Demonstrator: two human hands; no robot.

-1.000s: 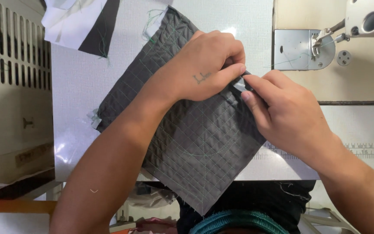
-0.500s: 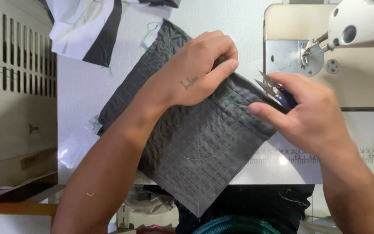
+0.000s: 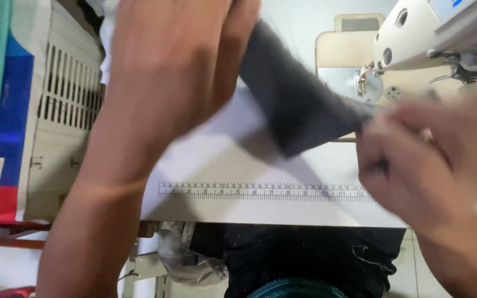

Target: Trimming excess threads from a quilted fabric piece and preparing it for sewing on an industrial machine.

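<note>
Both the left hand (image 3: pixel 178 60) and right hand (image 3: pixel 420 160) grasp the grey fabric (image 3: pixel 299 110) above the table (image 3: pixel 238 165).

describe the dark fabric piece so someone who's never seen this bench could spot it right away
Start at the white sewing machine at the upper right, then look left over the pale table with the ruler strip along its front edge. The grey fabric piece stretches between the left hand and right hand, lifted off the table. It is the only dark cloth between the hands.
</note>
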